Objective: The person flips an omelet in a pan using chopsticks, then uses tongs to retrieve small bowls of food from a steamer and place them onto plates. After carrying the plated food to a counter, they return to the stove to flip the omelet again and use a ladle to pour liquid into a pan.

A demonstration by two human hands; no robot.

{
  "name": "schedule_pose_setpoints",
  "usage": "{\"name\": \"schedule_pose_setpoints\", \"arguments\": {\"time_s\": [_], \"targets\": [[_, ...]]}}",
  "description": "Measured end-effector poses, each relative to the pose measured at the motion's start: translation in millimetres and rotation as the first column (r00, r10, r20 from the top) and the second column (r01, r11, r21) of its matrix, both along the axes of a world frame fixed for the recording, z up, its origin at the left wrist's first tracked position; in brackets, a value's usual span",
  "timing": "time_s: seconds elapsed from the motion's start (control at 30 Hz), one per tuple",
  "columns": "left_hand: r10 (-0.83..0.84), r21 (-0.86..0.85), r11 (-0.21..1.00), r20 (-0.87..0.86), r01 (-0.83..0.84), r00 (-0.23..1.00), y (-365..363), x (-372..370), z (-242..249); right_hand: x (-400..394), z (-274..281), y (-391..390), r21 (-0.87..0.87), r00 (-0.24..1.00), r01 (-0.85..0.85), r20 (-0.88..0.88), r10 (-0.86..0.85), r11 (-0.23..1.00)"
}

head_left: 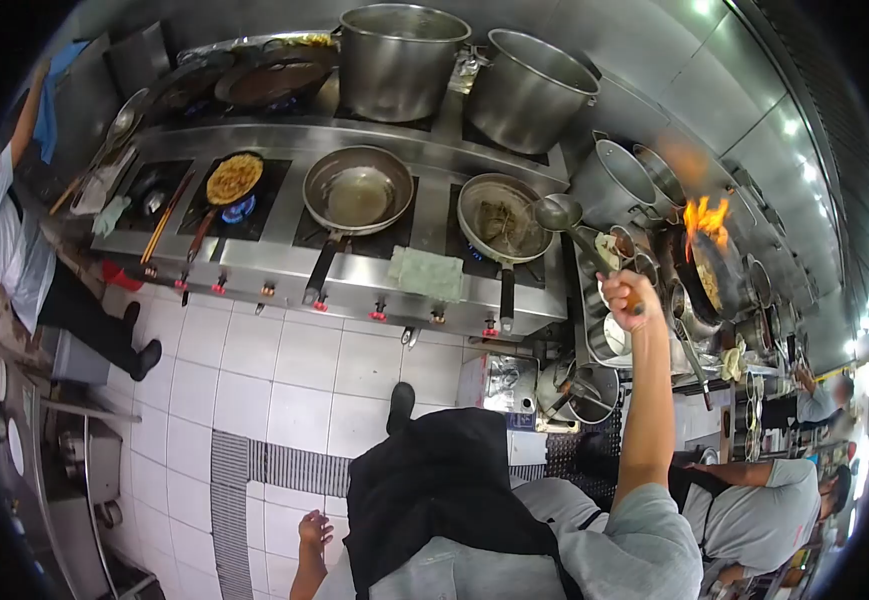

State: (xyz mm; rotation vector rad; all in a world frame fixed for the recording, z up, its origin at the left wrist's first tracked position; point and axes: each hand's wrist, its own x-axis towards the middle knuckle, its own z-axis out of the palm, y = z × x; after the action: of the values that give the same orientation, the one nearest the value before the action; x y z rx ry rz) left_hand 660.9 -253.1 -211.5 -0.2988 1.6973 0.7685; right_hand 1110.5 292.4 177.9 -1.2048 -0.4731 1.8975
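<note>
My right hand (630, 300) is wrapped round the handle of a metal ladle (557, 212), arm stretched forward. The ladle's bowl hangs at the right rim of a frying pan (484, 190) that has some dark greenish food and liquid in it. Left of that, a second frying pan (316, 200) holds a little pale liquid. My left hand (316, 530) hangs low beside my body over the tiled floor, its fingers loosely bent and apart, holding nothing.
A small pan with a browned flat cake (234, 179) sits over a blue flame. Large stockpots (404, 70) line the back. A folded cloth (426, 274) lies on the stove's front edge. Flames (706, 222) rise from a wok at right. People stand at left (19, 240) and right (759, 510).
</note>
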Motion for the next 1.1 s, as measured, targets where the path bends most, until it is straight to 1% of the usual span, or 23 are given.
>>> {"name": "schedule_pose_setpoints", "arguments": {"time_s": [0.03,0.07,0.1,0.13,0.17,0.2,0.23,0.3,0.33,0.37,0.4,0.43,0.47,0.5,0.57,0.67,0.73,0.83,0.9,0.93,0.97,1.03,1.1], "targets": [[-0.001,-0.012,1.000,0.005,0.001,1.000,-20,3,-1,-12,-7,-12,0.033,0.990,-0.031,0.138,0.026,0.999],[0.022,-0.016,1.000,0.021,-0.022,1.000,-38,6,-2,-32,-7,-30,0.043,0.939,-0.084,0.337,0.065,0.996],[0.029,-0.023,0.999,0.023,-0.029,0.999,-53,8,-3,-47,-6,-47,0.044,0.847,-0.141,0.522,0.098,0.989],[0.031,-0.041,0.999,0.015,-0.030,0.999,-66,11,-4,-38,-41,-48,0.134,0.805,-0.115,0.593,0.013,0.984],[0.035,-0.057,0.998,0.006,-0.034,0.999,-76,14,-4,-42,-55,-57,0.132,0.804,-0.128,0.594,0.025,0.983],[0.048,-0.058,0.997,0.007,-0.047,0.999,-86,18,-4,-53,-65,-69,0.201,0.579,-0.218,0.814,-0.039,0.955],[0.089,-0.044,0.995,0.009,-0.088,0.996,-94,20,-3,-63,-78,-81,0.241,0.306,-0.322,0.942,-0.141,0.915],[0.137,-0.022,0.990,0.007,-0.137,0.991,-103,22,-2,-72,-122,-100,0.298,0.082,-0.440,0.953,-0.292,0.847],[0.150,-0.017,0.988,0.005,-0.150,0.989,-104,23,0,-104,-107,-123,0.306,0.197,-0.338,0.948,-0.251,0.890],[0.163,-0.013,0.987,0.005,-0.163,0.987,-104,25,2,-124,-106,-137,0.302,0.225,-0.301,0.944,-0.240,0.905],[0.169,-0.008,0.986,0.004,-0.168,0.986,-100,25,2,-110,-169,-124,0.453,0.244,-0.424,0.891,-0.382,0.784],[0.166,-0.022,0.986,-0.001,-0.166,0.986,-98,25,1,-153,-123,-147,0.355,0.568,-0.238,0.806,-0.167,0.904],[0.161,-0.038,0.986,-0.003,-0.161,0.987,-97,25,0,-168,-130,-145,0.414,0.666,-0.307,0.736,-0.117,0.857],[0.160,-0.037,0.986,-0.003,-0.160,0.987,-94,25,2,-186,-132,-143,0.439,0.783,-0.296,0.620,-0.048,0.848],[0.206,-0.016,0.978,-0.017,-0.206,0.978,-85,25,9,-224,-134,-129,0.404,0.906,-0.290,0.407,0.114,0.868],[0.258,0.052,0.965,-0.054,-0.256,0.965,-80,26,17,-282,-134,-108,0.323,0.968,-0.249,0.110,0.225,0.913],[0.250,0.057,0.968,-0.070,-0.246,0.966,-82,28,22,-316,-138,-93,0.300,0.949,-0.309,0.028,0.315,0.903],[0.226,0.092,0.972,-0.116,-0.216,0.967,-95,37,29,-358,-165,-69,0.293,0.936,-0.340,0.008,0.353,0.894],[0.252,0.014,0.968,-0.097,-0.251,0.963,-113,43,30,-379,-185,-54,0.290,0.937,-0.341,0.031,0.348,0.894],[0.174,0.001,0.985,-0.133,-0.175,0.976,-125,46,27,-385,-192,-47,0.293,0.939,-0.340,0.058,0.339,0.894],[0.177,-0.013,0.983,-0.131,-0.181,0.975,-132,50,28,-389,-195,-40,0.279,0.937,-0.347,0.057,0.345,0.895],[0.262,-0.033,0.964,-0.070,-0.264,0.963,-147,61,31,-392,-200,-27,0.223,0.913,-0.407,0.107,0.393,0.886],[0.336,-0.044,0.940,-0.039,-0.338,0.941,-162,71,12,-386,-195,-24,0.150,0.887,-0.458,0.145,0.439,0.876]]}}
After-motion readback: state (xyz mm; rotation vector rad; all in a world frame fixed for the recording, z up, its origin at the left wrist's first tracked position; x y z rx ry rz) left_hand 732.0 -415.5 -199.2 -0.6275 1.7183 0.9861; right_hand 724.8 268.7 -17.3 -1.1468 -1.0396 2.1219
